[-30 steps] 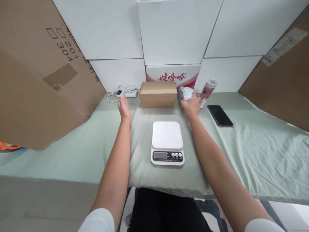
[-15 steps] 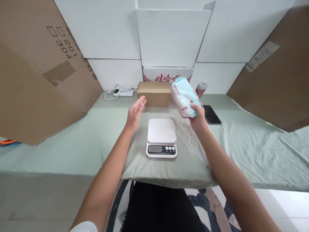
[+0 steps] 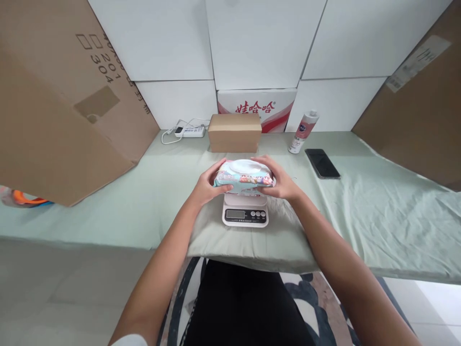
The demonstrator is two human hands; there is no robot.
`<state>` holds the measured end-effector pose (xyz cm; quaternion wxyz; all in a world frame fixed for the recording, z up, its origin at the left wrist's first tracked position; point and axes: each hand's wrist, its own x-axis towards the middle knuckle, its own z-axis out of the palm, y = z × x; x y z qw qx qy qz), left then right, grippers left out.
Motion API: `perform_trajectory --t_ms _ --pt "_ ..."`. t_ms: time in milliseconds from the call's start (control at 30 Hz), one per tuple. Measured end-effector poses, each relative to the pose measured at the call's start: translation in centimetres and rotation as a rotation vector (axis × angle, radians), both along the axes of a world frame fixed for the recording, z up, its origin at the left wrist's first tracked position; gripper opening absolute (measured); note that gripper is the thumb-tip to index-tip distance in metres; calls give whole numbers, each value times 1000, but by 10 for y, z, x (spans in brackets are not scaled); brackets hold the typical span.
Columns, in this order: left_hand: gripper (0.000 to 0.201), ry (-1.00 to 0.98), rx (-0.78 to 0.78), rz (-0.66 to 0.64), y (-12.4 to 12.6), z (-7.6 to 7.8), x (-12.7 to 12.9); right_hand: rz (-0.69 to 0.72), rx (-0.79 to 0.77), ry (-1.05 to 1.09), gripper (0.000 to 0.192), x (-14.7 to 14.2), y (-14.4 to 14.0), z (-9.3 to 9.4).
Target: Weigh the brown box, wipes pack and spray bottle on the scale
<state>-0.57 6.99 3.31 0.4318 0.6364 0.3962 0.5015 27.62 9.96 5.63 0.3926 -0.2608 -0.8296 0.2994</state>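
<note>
A pack of wet wipes, light blue and pink with a white lid on top, lies level between my two hands. My left hand grips its left end, thumb across the front. The right end is in my right hand, fingers over the top and thumb at the front. Directly below is a white kitchen scale with a dark display and several round buttons. The pack covers most of the weighing plate; whether it touches the plate I cannot tell.
Behind the scale stands a brown cardboard box. A pink and white bottle and a black phone are to the right. A white power strip with cable lies back left. Large cardboard sheets flank both sides of the green cloth.
The pack of wipes has moved left and toward me, over the scale, and turned lid-up. My left hand has come onto it, so both hands now hold it.
</note>
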Motion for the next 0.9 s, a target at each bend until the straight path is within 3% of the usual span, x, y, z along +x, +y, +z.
perform_trajectory --t_ms 233,433,567,700,900 --pt "110 -21 -20 46 -17 -7 5 74 53 -79 90 6 -3 -6" --pt "112 -51 35 15 -12 -13 -14 40 50 -78 95 12 -14 1" --pt "91 -231 3 253 -1 -15 -30 -11 84 -33 95 11 -21 9" --pt "68 -281 -93 485 7 -18 -31 -52 90 -67 95 4 -24 18" --pt "60 -253 -144 506 11 -21 -19 -47 193 -478 92 -24 -26 40"
